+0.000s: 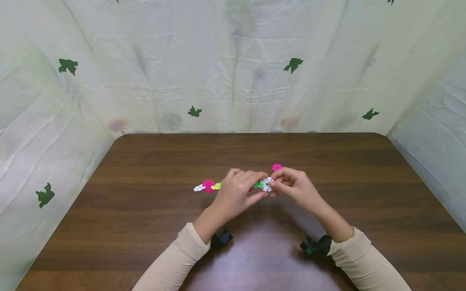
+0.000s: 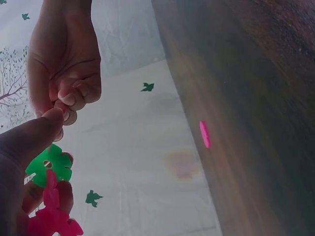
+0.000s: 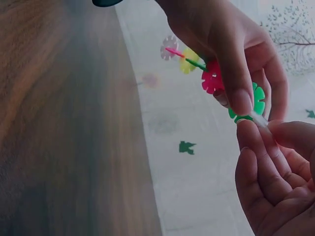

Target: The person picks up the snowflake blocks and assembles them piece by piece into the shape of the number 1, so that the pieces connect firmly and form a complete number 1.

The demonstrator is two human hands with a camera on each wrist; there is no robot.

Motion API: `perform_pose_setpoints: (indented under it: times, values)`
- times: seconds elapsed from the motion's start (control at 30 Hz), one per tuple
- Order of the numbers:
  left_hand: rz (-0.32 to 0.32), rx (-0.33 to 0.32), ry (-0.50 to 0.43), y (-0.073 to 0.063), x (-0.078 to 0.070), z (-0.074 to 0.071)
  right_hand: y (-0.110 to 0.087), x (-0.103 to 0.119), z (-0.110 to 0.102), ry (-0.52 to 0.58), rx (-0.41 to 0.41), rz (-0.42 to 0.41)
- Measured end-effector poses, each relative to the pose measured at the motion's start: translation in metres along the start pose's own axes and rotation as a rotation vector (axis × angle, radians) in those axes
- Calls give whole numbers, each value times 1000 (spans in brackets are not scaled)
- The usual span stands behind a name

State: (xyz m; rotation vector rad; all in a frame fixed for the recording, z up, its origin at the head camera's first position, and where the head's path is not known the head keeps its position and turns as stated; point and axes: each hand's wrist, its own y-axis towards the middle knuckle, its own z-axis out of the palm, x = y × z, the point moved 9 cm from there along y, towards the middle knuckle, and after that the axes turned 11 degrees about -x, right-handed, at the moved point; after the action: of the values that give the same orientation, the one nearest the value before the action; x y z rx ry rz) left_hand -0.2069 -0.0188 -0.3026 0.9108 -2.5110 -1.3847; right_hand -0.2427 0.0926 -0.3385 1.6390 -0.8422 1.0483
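My left hand (image 1: 238,188) holds a chain of slotted flower-shaped plastic discs, its fingers and thumb around the right part. From the hand's left side stick out a white end disc (image 1: 198,188), a pink disc (image 1: 208,186) and a yellow disc (image 1: 216,186). At the chain's right end, a green disc (image 3: 259,98) meets a white disc (image 1: 267,184), pinched between thumb and fingers of my right hand (image 1: 296,192). The right wrist view shows the white disc edge-on against the green one; how deep their slots engage I cannot tell. Fingers cover the chain's middle in the head view.
A loose pink disc (image 1: 276,167) lies on the brown wooden table (image 1: 145,226), just beyond the right hand. Pale cloth (image 1: 218,64) with green leaf shapes hangs behind and at both sides. Each wrist wears a black strapped device (image 1: 316,245).
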Motion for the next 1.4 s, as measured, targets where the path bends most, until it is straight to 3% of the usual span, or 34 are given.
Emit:
perform_pose_setpoints:
  times: [0.27,0.57,0.77,0.87,1.13,1.4]
  values:
    - [7,-19,35,-1,3,-2,0,-1,1,25,-10,17]
    - [-33,-44,44,1,15,-8,7,11,-19,-144,-134,-78]
    - [-52,-64,46,2,22,-14,10,13,-29,-274,-185,-54]
    - [-57,-73,51,2,25,-16,12,3,-34,-315,-189,-52]
    - [-60,-83,57,1,29,-16,14,-58,-55,-366,-184,2]
    - [-74,-74,57,1,30,-16,15,-88,-61,-465,-133,96]
